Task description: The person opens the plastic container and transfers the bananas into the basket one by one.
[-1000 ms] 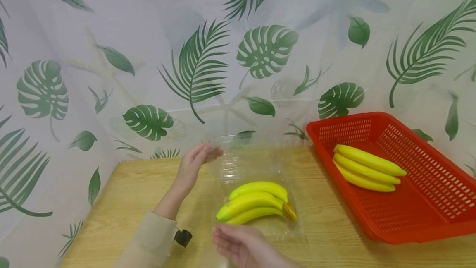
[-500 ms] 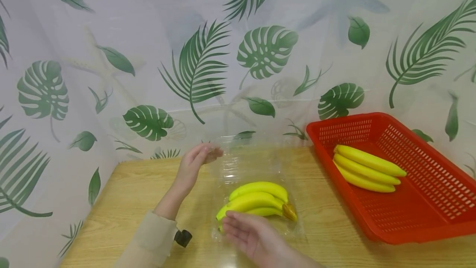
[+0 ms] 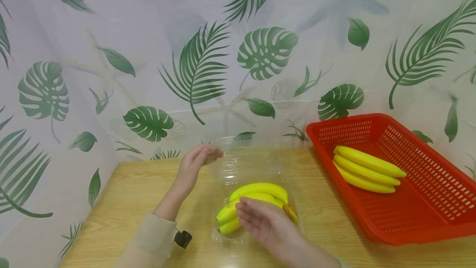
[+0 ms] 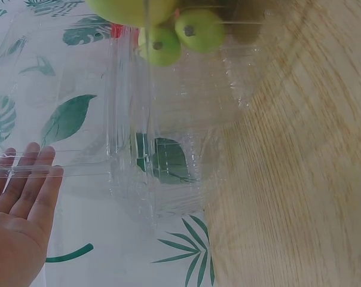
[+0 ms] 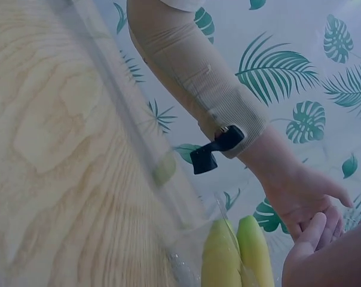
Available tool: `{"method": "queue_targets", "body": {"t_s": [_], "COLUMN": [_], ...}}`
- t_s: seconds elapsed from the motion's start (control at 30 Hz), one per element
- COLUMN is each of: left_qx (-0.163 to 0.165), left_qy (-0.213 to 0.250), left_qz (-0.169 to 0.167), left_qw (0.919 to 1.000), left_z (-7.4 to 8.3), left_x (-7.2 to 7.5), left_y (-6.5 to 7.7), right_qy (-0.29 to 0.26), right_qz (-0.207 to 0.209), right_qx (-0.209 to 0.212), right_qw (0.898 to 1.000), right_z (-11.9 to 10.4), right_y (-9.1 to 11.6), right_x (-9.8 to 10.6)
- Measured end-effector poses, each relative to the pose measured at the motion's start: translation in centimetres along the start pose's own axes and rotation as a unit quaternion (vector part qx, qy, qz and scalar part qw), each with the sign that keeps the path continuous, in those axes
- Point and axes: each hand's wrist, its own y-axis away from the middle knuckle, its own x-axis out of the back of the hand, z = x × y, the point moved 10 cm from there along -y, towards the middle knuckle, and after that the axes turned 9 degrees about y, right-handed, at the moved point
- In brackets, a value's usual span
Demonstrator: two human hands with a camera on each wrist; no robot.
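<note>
A bunch of yellow bananas [image 3: 258,188] lies in a clear plastic clamshell box [image 3: 227,239], its brown stem end toward the right. The clear lid [image 3: 251,162] stands raised at the back. My left hand [image 3: 191,164] is at the lid's left edge; in the left wrist view its straight fingers [image 4: 28,185] lie along that edge. Above the front of the bananas, my right hand [image 3: 269,224] is held with fingers extended and hides part of them. In the right wrist view the banana tips [image 5: 221,254] show beside the right hand [image 5: 330,263].
On the right stands a red plastic basket [image 3: 347,189] with another bunch of bananas [image 3: 368,171] inside. A leaf-print sheet [image 3: 208,73] hangs behind the wooden table [image 3: 141,189]. A small black device [image 3: 183,239] is fixed at the left sleeve's cuff.
My right hand has moved up and to the right, from in front of the box to over the bananas. The left hand and the lid have stayed in place.
</note>
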Motion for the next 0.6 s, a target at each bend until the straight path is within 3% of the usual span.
{"method": "queue_targets", "body": {"t_s": [0.3,0.6], "left_qx": [-0.003,-0.007], "left_qy": [-0.005,-0.001], "left_qz": [-0.003,-0.005], "left_qw": [1.0000,1.0000], "left_z": [0.1,0.1], "left_x": [-0.1,-0.1], "left_y": [0.1,0.1], "right_qy": [0.011,0.029], "right_qz": [0.004,0.037], "right_qx": [0.019,0.046], "right_qw": [1.000,0.998], "right_z": [-1.9,-4.1], "right_y": [0.4,1.0], "right_x": [1.6,4.0]}}
